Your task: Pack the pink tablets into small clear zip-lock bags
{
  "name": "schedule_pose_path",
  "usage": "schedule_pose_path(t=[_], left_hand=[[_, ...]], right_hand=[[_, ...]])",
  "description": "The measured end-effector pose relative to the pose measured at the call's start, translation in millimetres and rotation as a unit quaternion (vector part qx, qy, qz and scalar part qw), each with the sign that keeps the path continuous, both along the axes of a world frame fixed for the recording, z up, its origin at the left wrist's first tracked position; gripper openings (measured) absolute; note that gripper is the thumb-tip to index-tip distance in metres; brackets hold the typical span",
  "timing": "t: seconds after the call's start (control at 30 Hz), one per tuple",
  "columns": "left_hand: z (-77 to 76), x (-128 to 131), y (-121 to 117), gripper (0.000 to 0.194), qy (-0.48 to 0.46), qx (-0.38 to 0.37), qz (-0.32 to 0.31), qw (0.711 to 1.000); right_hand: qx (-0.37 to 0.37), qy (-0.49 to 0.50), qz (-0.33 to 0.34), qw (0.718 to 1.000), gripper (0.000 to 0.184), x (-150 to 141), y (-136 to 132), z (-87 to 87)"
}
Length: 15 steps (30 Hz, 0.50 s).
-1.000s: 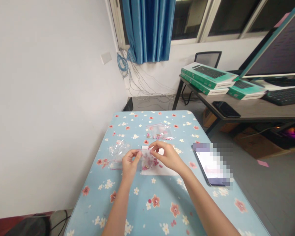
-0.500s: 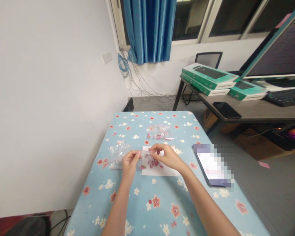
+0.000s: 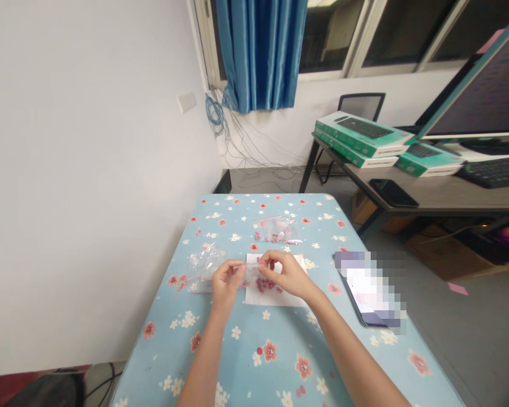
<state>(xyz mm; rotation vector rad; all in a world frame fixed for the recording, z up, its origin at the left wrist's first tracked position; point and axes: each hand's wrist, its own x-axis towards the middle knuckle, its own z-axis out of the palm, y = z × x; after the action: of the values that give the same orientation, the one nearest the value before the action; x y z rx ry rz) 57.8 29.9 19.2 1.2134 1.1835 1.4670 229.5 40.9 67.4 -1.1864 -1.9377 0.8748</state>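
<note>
A small clear zip bag of pink beads (image 3: 261, 278) hangs between my two hands over a white sheet of paper (image 3: 275, 295). My left hand (image 3: 225, 281) pinches the bag's left top edge with thumb and fingers. My right hand (image 3: 286, 272) pinches the top edge on the other side, fingers curled. Both hands are above the middle of the blue flowered table (image 3: 254, 362).
A second bag of pink beads (image 3: 276, 230) lies further back on the table. Crumpled clear bags (image 3: 203, 263) lie to the left. A tablet with a blurred screen (image 3: 371, 291) sits at the right edge. A desk with green keyboard boxes (image 3: 360, 137) and a monitor stands beyond.
Both hands have lowered the bag slightly toward the paper and drawn a bit closer together along its top edge. The view has shifted down a little.
</note>
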Motion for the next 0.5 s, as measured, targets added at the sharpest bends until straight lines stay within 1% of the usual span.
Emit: schedule_pose_path(t=[0.07, 0.17, 0.27, 0.43, 0.5], left_hand=[[1.0, 0.9, -0.5, 0.023, 0.011, 0.002, -0.023, 1.000], [1.0, 1.6, -1.1, 0.023, 0.029, -0.005, -0.039, 0.999], [-0.3, 1.2, -1.6, 0.023, 0.036, -0.008, -0.036, 0.999], [-1.8, 0.2, -2.3, 0.019, 0.054, 0.001, -0.029, 0.998], [-1.5, -0.1, -2.7, 0.022, 0.057, 0.010, -0.022, 0.998]], right_hand=[[0.004, 0.006, 0.020, 1.000, 0.015, -1.2, -1.1, -0.3], [0.010, -0.017, 0.040, 0.999, 0.019, -2.7, -2.4, -0.2], [0.024, -0.036, 0.051, 0.998, 0.020, -3.9, -2.9, 0.2], [0.063, -0.052, 0.048, 0.996, 0.024, -6.8, -3.4, -1.5], [0.080, -0.066, 0.046, 0.994, 0.024, -8.4, -3.9, -3.3]])
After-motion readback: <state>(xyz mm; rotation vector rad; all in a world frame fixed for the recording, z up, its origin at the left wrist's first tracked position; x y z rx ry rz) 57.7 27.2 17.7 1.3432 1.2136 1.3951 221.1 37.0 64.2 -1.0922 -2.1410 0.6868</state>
